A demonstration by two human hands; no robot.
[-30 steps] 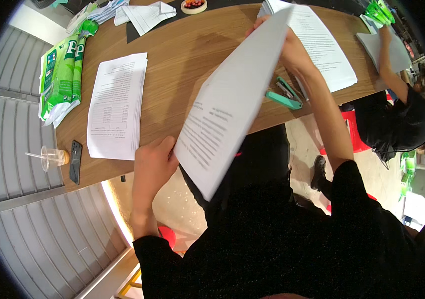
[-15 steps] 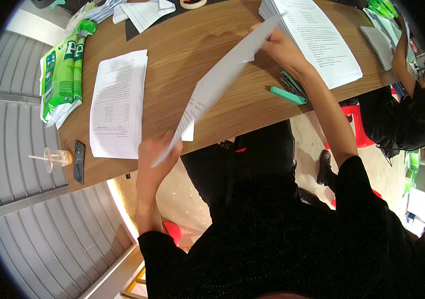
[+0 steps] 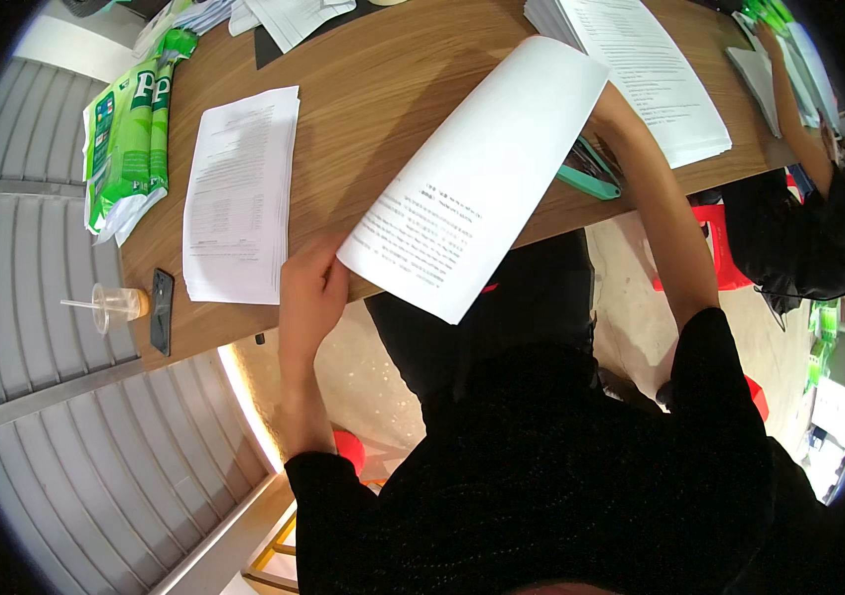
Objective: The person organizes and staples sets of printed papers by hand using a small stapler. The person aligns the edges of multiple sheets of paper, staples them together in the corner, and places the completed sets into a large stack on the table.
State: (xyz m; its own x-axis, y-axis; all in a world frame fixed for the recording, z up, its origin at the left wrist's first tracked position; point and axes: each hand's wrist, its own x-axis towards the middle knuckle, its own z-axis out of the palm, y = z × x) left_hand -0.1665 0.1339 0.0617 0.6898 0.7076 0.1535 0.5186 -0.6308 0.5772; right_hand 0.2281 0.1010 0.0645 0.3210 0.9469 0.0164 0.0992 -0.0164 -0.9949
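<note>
A printed sheet of paper (image 3: pixel 472 178), perhaps more than one, is held slanted over the table's near edge, its upper part curling. My left hand (image 3: pixel 313 283) pinches its lower left corner. My right hand (image 3: pixel 609 109) grips the upper right side, its fingers mostly hidden behind the paper. Just under that side lies a teal stapler (image 3: pixel 589 180), partly covered by the sheet. A printed paper stack (image 3: pixel 241 198) rests left of my left hand. A thicker printed stack (image 3: pixel 646 79) lies beyond my right hand.
Green-and-white plastic packs (image 3: pixel 135 139) lie at the table's left edge. Near them are a plastic cup with a straw (image 3: pixel 115 307) and a dark phone (image 3: pixel 161 312). More papers (image 3: pixel 294 20) lie at the back. Another person's arm (image 3: pixel 794 119) reaches over papers at far right.
The paper has turned from nearly edge-on to showing its printed face, and now covers part of the stapler. My right hand has come nearer and rightward, behind the sheet.
</note>
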